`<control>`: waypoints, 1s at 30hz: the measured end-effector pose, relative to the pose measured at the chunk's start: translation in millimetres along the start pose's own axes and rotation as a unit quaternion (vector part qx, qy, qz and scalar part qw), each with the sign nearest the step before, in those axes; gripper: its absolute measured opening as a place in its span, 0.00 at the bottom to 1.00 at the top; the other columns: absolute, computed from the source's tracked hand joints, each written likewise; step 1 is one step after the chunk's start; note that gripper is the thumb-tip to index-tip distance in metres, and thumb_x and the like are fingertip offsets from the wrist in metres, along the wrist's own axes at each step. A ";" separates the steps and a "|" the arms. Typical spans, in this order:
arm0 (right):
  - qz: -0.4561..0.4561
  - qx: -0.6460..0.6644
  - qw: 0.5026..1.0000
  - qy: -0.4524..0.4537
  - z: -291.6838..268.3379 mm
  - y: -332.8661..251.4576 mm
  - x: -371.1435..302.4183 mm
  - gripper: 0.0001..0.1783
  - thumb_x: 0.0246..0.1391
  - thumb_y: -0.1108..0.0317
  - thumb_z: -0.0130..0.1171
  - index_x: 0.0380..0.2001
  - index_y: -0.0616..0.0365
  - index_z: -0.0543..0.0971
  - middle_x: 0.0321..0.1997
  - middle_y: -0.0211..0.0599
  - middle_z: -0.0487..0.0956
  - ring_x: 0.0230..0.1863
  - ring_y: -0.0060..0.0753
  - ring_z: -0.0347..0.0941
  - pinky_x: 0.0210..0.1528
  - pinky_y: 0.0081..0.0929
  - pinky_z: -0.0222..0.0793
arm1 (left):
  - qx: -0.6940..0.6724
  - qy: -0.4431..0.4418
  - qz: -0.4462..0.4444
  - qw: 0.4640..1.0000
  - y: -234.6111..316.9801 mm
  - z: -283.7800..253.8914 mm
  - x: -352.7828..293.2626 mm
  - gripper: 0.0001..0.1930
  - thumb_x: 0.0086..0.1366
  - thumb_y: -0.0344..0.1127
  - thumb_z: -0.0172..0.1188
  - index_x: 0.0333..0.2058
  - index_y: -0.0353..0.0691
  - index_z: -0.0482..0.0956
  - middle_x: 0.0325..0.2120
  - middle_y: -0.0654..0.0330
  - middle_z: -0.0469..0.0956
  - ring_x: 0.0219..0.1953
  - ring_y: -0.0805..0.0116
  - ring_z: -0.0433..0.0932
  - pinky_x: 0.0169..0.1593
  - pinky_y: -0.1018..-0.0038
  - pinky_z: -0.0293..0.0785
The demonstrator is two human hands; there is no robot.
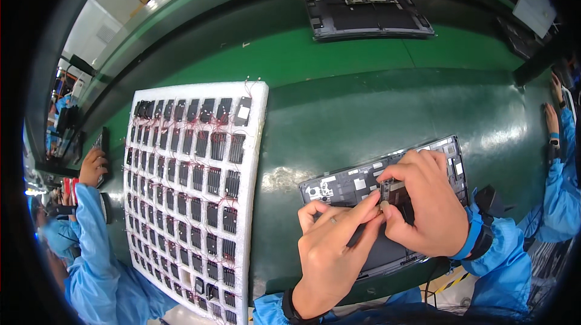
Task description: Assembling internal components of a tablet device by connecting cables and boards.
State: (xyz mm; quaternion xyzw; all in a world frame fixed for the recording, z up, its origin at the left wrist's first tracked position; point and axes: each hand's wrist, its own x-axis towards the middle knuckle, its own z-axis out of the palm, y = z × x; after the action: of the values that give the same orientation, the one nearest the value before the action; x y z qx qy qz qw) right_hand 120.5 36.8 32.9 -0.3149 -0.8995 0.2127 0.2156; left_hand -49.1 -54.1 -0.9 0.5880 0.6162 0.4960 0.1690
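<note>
Small black part [387, 190] sits over the open laptop shell [339, 187], which lies on the green desk [339, 119] close in front of me. My right hand [426, 204] pinches the part with its grip closed on it. My left hand [331, 246] presses fingertips beside it, grip closed on a thin dark tool [356, 234]. I see a white foam tray [257, 161] of black parts just left of the shell.

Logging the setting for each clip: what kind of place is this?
Most likely an electronics assembly line. Both hands, left hand and right hand, work on an opened device chassis on a green conveyor bench, beside a white foam tray of small black parts; co-workers in blue smocks stand alongside.
</note>
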 end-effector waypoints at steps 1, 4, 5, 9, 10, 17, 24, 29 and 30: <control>0.000 0.004 1.000 0.005 2.2 0.7 0.2 0.27 0.49 0.68 0.69 0.52 0.63 0.75 0.46 0.48 0.73 0.48 0.55 0.69 0.56 0.49 0.59 | 0.000 0.001 0.000 1.000 0.4 0.3 0.7 0.22 0.56 0.22 0.79 0.51 0.40 0.90 0.31 0.66 0.91 0.29 0.76 0.83 0.49 0.75 0.65; -0.001 0.009 1.000 0.010 7.4 0.8 0.7 0.28 0.48 0.69 0.69 0.53 0.64 0.74 0.46 0.49 0.72 0.48 0.56 0.69 0.56 0.49 0.60 | -0.005 0.000 -0.007 1.000 0.2 -0.8 1.3 0.22 0.56 0.22 0.78 0.51 0.40 0.90 0.31 0.66 0.91 0.29 0.77 0.83 0.49 0.75 0.65; -0.001 0.008 1.000 0.012 8.0 0.8 0.7 0.28 0.47 0.69 0.69 0.53 0.64 0.74 0.46 0.49 0.71 0.48 0.57 0.69 0.56 0.49 0.60 | -0.001 0.000 -0.001 1.000 -0.5 -0.6 1.5 0.23 0.56 0.23 0.79 0.52 0.40 0.90 0.31 0.66 0.91 0.29 0.77 0.83 0.49 0.75 0.65; -0.011 -0.007 1.000 0.016 9.1 3.5 -1.3 0.27 0.50 0.70 0.67 0.54 0.65 0.74 0.46 0.49 0.72 0.48 0.56 0.69 0.57 0.49 0.61 | -0.008 0.005 -0.014 1.000 0.7 0.1 0.5 0.28 0.54 0.24 0.80 0.56 0.41 0.87 0.31 0.66 0.91 0.29 0.77 0.83 0.48 0.75 0.65; -0.011 0.010 1.000 -0.004 5.8 3.2 0.3 0.27 0.53 0.70 0.66 0.56 0.66 0.74 0.46 0.49 0.72 0.48 0.55 0.69 0.57 0.49 0.61 | -0.011 0.009 -0.008 1.000 0.0 -0.8 0.0 0.28 0.54 0.24 0.80 0.56 0.41 0.87 0.31 0.66 0.91 0.29 0.77 0.83 0.48 0.75 0.65; 0.008 0.000 0.999 -0.048 -30.3 3.3 2.2 0.35 0.58 0.71 0.61 0.69 0.68 0.69 0.66 0.56 0.71 0.66 0.61 0.69 0.77 0.60 0.54 | 0.024 -0.036 -0.023 0.999 1.7 -11.7 4.1 0.27 0.58 0.29 0.80 0.58 0.44 0.86 0.32 0.69 0.90 0.32 0.76 0.83 0.50 0.70 0.61; 0.027 0.033 0.999 -0.008 -69.9 29.8 16.3 0.27 0.59 0.76 0.59 0.63 0.62 0.76 0.65 0.52 0.75 0.68 0.56 0.71 0.72 0.44 0.66 | 0.104 -0.049 -0.015 0.993 1.0 -22.9 3.2 0.27 0.60 0.35 0.79 0.58 0.47 0.85 0.32 0.75 0.89 0.33 0.75 0.80 0.51 0.64 0.58; 0.177 0.151 0.967 0.104 -115.7 111.0 41.4 0.23 0.66 0.69 0.61 0.63 0.61 0.77 0.61 0.37 0.79 0.65 0.31 0.74 0.66 0.34 0.68 | 0.135 -0.055 0.012 0.989 -4.3 -18.4 6.6 0.25 0.60 0.35 0.79 0.56 0.47 0.85 0.31 0.76 0.87 0.36 0.74 0.79 0.51 0.64 0.58; 0.209 0.153 0.961 0.094 -125.5 133.5 47.5 0.24 0.68 0.66 0.61 0.64 0.61 0.78 0.60 0.36 0.80 0.64 0.30 0.74 0.66 0.32 0.69 | 0.142 -0.060 0.007 0.988 -4.6 -18.6 5.6 0.24 0.60 0.35 0.79 0.56 0.47 0.86 0.32 0.76 0.87 0.37 0.73 0.79 0.51 0.64 0.58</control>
State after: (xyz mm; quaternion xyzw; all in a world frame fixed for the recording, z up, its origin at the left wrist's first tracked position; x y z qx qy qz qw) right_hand 215.7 194.0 78.2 -0.4777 -0.7462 0.3572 0.2956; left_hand -67.8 -55.9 5.9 0.6391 0.6649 0.3684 0.1170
